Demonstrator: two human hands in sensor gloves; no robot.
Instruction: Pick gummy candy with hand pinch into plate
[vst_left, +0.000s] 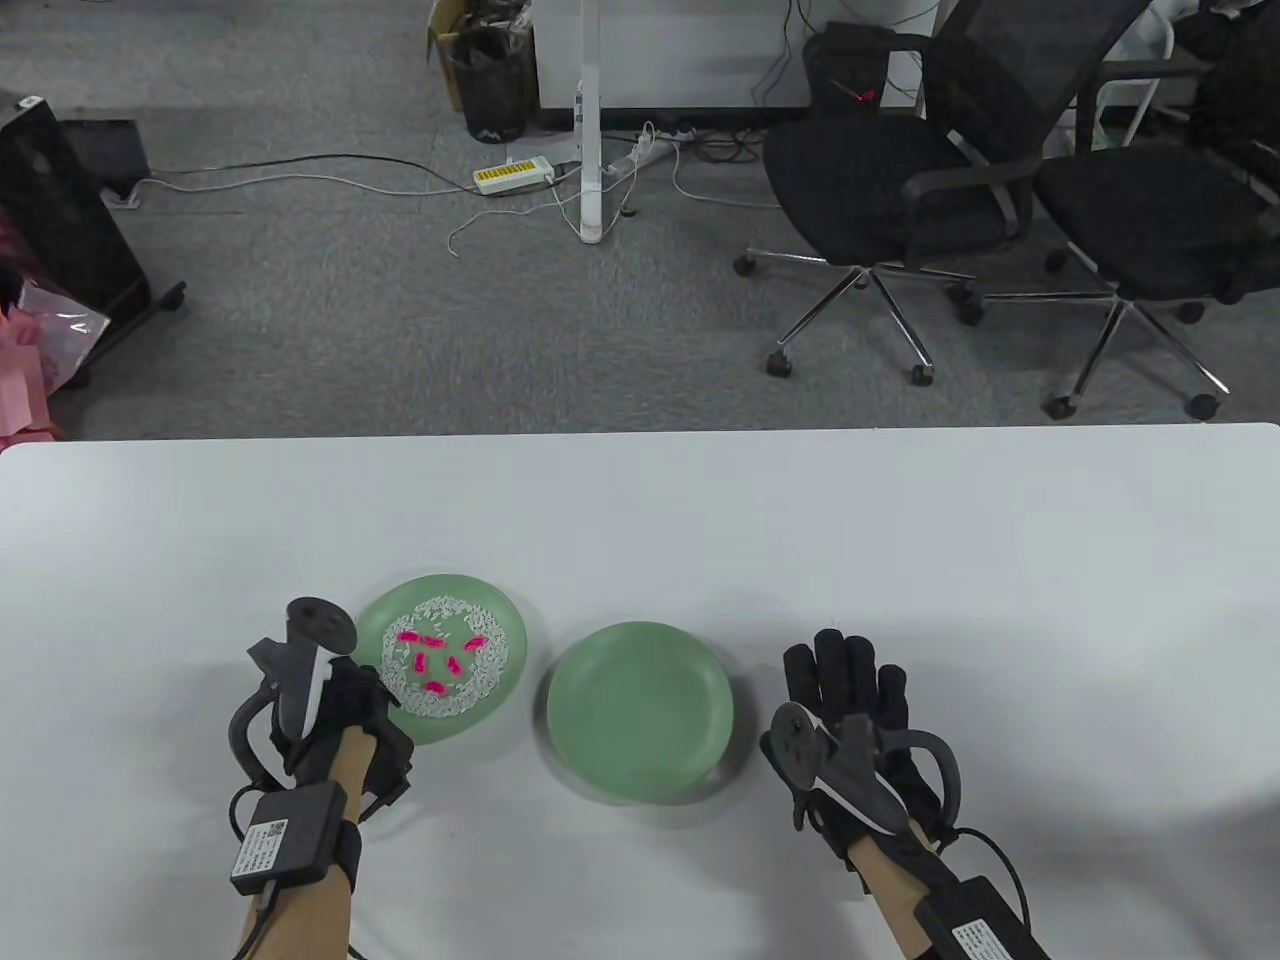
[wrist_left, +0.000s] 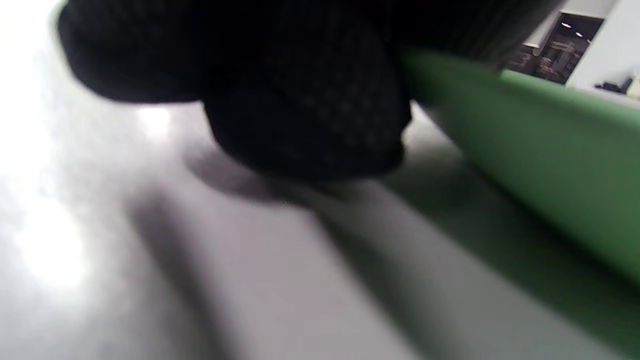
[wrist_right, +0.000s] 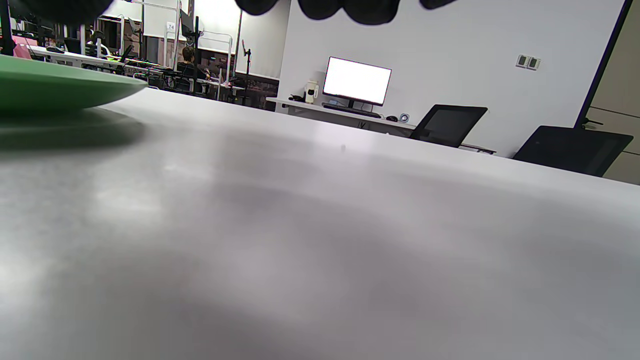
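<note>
Several pink gummy candies (vst_left: 438, 660) lie inside a ring of white rice (vst_left: 500, 655) on the left green plate (vst_left: 512, 618). An empty green plate (vst_left: 640, 710) stands to its right, its outline blurred. My left hand (vst_left: 380, 700) rests at the left plate's near-left rim with its fingers curled. In the left wrist view the curled fingers (wrist_left: 310, 110) sit on the table against the plate's wall (wrist_left: 550, 150). My right hand (vst_left: 845, 665) lies flat and empty on the table, right of the empty plate. Its fingertips (wrist_right: 360, 10) and that plate (wrist_right: 50, 85) show in the right wrist view.
The white table (vst_left: 900, 560) stretches wide behind and to the right of the plates. Its far edge (vst_left: 640, 432) runs across the view's middle, with office chairs (vst_left: 900, 180) and cables on the floor beyond.
</note>
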